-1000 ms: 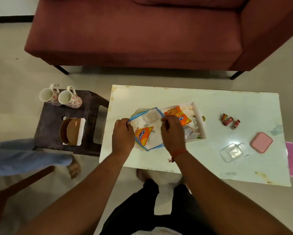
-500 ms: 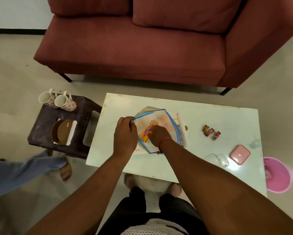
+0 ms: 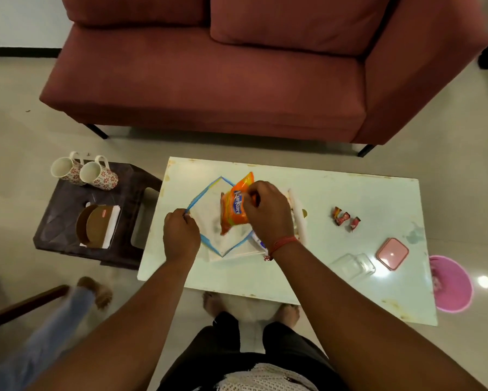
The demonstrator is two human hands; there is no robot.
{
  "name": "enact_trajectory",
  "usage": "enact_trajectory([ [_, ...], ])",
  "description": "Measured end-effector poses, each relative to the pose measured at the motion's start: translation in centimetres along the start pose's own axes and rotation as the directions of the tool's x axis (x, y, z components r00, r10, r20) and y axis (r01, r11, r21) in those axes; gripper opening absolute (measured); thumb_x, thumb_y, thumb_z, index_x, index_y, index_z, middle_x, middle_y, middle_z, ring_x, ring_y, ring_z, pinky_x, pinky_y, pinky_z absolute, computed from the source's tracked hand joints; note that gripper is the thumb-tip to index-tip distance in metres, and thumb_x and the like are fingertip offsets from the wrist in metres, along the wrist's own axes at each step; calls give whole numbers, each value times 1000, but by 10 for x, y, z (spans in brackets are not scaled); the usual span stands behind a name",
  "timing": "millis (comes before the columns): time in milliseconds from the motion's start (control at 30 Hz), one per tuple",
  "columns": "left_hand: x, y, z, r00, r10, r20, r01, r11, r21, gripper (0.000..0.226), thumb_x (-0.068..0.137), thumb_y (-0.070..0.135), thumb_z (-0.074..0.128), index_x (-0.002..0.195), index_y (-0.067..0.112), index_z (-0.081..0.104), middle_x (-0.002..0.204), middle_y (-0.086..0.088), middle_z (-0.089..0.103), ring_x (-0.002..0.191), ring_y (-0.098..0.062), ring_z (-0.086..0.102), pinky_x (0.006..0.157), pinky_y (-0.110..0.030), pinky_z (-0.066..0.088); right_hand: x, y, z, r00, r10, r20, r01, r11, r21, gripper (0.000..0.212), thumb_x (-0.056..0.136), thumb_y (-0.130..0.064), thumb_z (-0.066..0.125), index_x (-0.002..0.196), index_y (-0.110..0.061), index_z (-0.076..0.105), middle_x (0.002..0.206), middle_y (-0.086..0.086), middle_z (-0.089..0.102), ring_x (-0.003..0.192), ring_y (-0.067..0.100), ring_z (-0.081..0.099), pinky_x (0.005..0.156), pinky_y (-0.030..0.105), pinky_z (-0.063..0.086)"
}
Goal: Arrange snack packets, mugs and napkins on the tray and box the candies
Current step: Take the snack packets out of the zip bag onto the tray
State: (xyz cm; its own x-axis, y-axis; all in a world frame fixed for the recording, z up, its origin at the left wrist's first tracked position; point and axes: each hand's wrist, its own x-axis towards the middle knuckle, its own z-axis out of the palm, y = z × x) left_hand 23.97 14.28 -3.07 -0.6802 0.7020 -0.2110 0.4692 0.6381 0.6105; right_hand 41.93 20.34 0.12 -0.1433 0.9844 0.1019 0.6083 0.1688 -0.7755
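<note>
My left hand (image 3: 180,237) pinches the blue rim of a clear zip bag (image 3: 209,221) and holds its mouth wide over the white table (image 3: 335,187). My right hand (image 3: 266,214) grips an orange snack packet (image 3: 235,206), lifted partly out of the bag. The white tray (image 3: 298,218) lies behind my right hand, mostly hidden. Three red wrapped candies (image 3: 345,218) lie right of it. A clear box (image 3: 352,264) and its pink lid (image 3: 392,253) sit near the table's right front. Two floral mugs (image 3: 84,172) and a napkin holder (image 3: 97,230) stand on the dark stool (image 3: 65,244) at left.
A red sofa (image 3: 237,69) stands beyond the table. A pink tub (image 3: 450,283) sits on the floor at the table's right end. Another person's leg in jeans (image 3: 39,334) and a wooden chair leg (image 3: 19,306) are at lower left.
My right hand, inside the bag half a second ago, has come up holding the orange packet. My left hand still holds the bag's rim. The view has tilted up toward the sofa.
</note>
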Motion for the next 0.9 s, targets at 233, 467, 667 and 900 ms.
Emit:
enact_trajectory([
  [233,57,-47,-31,961,-278,-14,274,953,-126,29,100,11,41,118,1,61,110,-21,62,78,-32,61,66,-55,60,10,32,27,856,428,-290,-345,891,296,11,91,-8,53,91,-14,61,95,4,65,88,15,61,75,23,50],
  [467,99,-80,-53,962,-271,33,271,962,-16,31,100,11,39,120,0,59,117,-22,60,101,-42,63,66,-47,61,1,72,101,779,591,-210,-595,802,52,20,95,-10,47,100,-14,66,108,7,65,99,22,62,79,28,44],
  [667,116,-96,-58,971,-227,78,227,974,1,29,102,15,40,118,3,60,114,-18,62,100,-36,65,71,-49,62,-3,83,155,724,689,26,-686,723,-80,22,92,-3,47,100,-9,66,108,15,68,101,33,64,81,39,53],
  [900,116,-99,-50,986,-133,102,131,991,26,24,102,16,41,112,6,60,110,-16,59,90,-25,62,49,-23,53,-15,95,157,576,800,167,-805,591,-55,33,87,4,50,117,-7,61,122,18,64,112,36,58,83,32,42],
])
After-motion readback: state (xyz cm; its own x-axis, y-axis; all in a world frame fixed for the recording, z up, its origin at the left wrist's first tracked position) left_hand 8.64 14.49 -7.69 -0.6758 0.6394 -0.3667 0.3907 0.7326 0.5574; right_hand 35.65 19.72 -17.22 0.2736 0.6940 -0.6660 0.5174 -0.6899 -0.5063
